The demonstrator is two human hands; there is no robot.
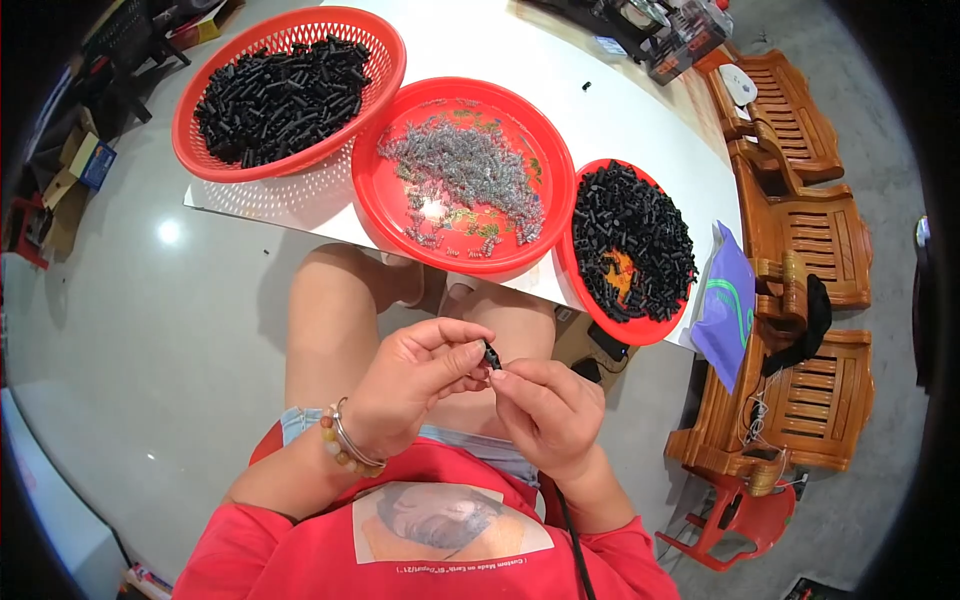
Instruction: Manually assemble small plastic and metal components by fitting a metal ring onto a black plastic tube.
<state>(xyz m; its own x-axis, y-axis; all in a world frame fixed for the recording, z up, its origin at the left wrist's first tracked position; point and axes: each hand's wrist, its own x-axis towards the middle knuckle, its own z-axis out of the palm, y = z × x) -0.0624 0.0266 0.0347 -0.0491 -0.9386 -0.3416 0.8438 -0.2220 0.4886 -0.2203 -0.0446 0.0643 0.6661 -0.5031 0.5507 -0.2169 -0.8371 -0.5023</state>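
Observation:
Above my lap, my left hand (425, 370) pinches a small black plastic piece (491, 355) between thumb and fingers. My right hand (548, 408) closes its thumb and forefinger at the lower end of that same piece, so the fingertips of both hands nearly meet. Finer detail of the piece is covered by the fingers. Beyond my knees, a round red tray (365, 205) bears a heap of small metal springs (465, 170). To its right, a smaller red tray (640, 335) is filled with short black plastic parts (640, 225).
A red mesh basket (190, 155) of longer black tubular parts (285, 100) stands at the left of the white table (540, 45). A purple bag (722, 310) rests at the table's right edge. Wooden chairs (810, 230) and a red plastic stool (745, 520) stand farther right.

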